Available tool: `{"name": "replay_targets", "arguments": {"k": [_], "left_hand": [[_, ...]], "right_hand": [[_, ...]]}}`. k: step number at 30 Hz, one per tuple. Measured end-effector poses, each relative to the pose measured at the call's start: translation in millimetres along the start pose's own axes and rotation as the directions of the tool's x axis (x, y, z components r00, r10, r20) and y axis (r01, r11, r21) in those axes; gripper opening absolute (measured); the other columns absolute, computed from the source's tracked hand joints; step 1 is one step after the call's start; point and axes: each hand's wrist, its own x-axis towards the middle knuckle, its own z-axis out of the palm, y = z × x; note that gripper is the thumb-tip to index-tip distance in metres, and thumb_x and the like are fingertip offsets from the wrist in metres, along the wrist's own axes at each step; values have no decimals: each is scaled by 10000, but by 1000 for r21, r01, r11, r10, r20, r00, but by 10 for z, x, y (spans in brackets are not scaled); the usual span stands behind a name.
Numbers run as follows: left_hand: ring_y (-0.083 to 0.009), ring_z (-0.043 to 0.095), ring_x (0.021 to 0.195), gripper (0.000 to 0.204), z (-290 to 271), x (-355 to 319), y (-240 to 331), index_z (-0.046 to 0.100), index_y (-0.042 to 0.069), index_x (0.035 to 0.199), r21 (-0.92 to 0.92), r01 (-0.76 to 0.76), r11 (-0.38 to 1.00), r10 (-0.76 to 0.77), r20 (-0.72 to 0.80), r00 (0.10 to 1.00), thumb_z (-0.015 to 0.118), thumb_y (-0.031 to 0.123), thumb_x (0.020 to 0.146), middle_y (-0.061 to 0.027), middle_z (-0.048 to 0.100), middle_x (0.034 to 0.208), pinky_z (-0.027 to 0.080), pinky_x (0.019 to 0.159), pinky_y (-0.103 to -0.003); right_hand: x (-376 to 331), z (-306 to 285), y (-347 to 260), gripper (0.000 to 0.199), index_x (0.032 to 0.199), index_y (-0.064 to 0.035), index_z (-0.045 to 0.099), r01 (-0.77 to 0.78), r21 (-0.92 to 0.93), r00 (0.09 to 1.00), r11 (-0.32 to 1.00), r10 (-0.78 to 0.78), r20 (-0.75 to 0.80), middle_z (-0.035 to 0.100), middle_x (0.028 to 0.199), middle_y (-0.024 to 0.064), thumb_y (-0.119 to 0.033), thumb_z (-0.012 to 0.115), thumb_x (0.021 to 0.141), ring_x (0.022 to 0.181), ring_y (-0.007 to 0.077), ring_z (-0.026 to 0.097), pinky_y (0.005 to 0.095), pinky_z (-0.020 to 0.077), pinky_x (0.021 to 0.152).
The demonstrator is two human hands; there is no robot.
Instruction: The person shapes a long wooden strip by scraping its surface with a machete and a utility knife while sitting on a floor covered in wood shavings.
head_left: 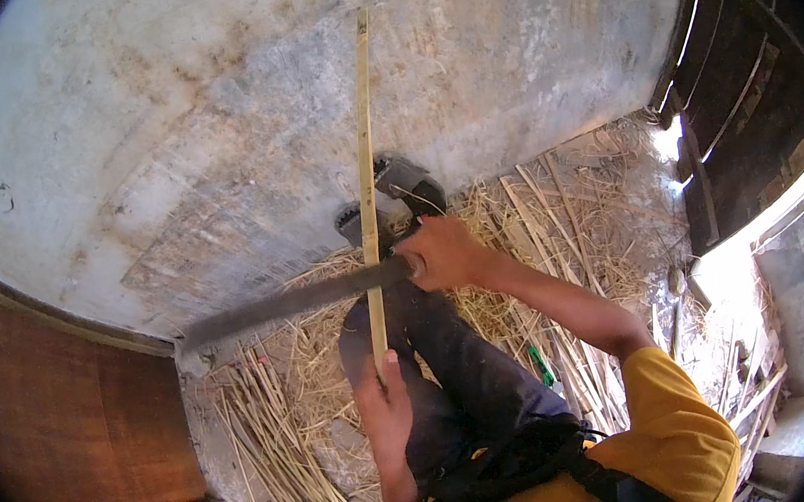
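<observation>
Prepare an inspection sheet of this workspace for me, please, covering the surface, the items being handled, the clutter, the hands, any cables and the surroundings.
Surface: ground littered with loose straw.
Items handled: one long, pale strip, roughly upright in the view; one long, dark blade, motion-blurred, crossing it.
Clutter: thin sticks lie to the left, more to the right, near a small green object of unclear kind.
Hands: left hand holds the strip's lower end; right hand grips the blade's near end.
Cables: none clearly seen.
Surroundings: pale, stained wall ahead, brown panel at left, dark slatted structure at right.
</observation>
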Motion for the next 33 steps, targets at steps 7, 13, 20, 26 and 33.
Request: {"name": "replay_targets", "arguments": {"k": [7,13,20,26,33], "left_hand": [[-102,440,563,433,-91,13,107,564,34,876,-59,51,997,-48,59,997,495,405,1089,5,450,614,359,530,-321],[-92,455,584,430,-44,12,-60,567,35,885,-7,-1,1000,1,0,1000,499,408,1087,-1,473,639,362,536,-301],[-109,422,525,355,-46,19,31,555,13,876,-104,-16,994,17,10,1000,526,300,1083,-43,407,578,339,493,-345],[-52,367,562,472,9,15,-86,508,81,809,-275,124,953,-85,150,985,440,443,1103,35,393,626,295,507,-270],[-210,478,528,400,-40,81,-103,603,-23,916,-17,108,994,-108,23,994,450,295,1103,-109,486,607,360,515,-393]], "right_hand": [[63,-13,-51,213,849,-98,756,-149,145,987,978,155,-34,682,731,152,-237,759,688,755,378,686,475,551,698],[60,78,5,202,829,-54,732,-6,58,999,998,9,-48,664,710,187,-220,734,714,717,419,669,474,536,666],[327,-147,222,243,869,-52,743,-221,255,955,941,262,-139,665,723,201,-233,730,708,704,418,664,477,528,659],[55,-16,-18,247,893,-78,759,-1,107,1000,994,3,-18,669,736,195,-241,732,710,733,414,669,486,535,674],[207,130,-52,278,913,-112,775,-124,99,988,987,132,-74,711,773,137,-270,771,683,779,381,691,471,558,728]]}}
